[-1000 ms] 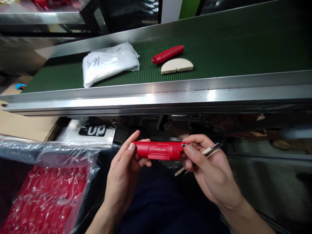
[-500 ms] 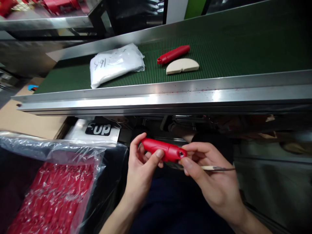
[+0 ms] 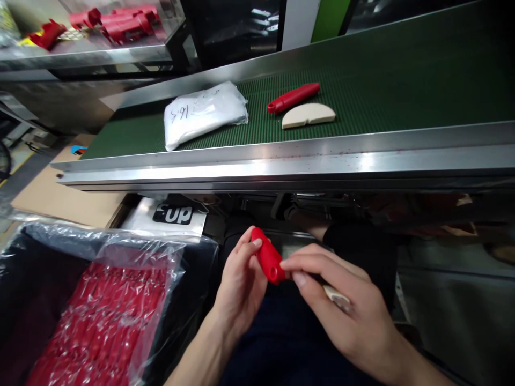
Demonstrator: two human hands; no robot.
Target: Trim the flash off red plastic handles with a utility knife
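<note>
My left hand (image 3: 240,287) and my right hand (image 3: 341,316) together hold a red plastic handle (image 3: 267,260) over my lap, below the conveyor. The handle points end-on toward me, its open end facing the camera. The left thumb and fingers wrap its far part. The right fingertips pinch its near end. A small tool with a pale wooden handle (image 3: 337,297) lies tucked in my right palm, mostly hidden by the fingers.
A green conveyor belt (image 3: 386,80) with a steel rim (image 3: 281,161) carries a white bag (image 3: 203,112), another red handle (image 3: 293,97) and a cream half-disc (image 3: 308,115). A clear plastic bag of red parts (image 3: 92,327) sits at my left. More red parts (image 3: 116,21) lie on a far shelf.
The red handle has turned from lying crosswise to pointing end-on at me. My right hand has rolled over so the tool's blade is hidden. The camera view has shifted left and up.
</note>
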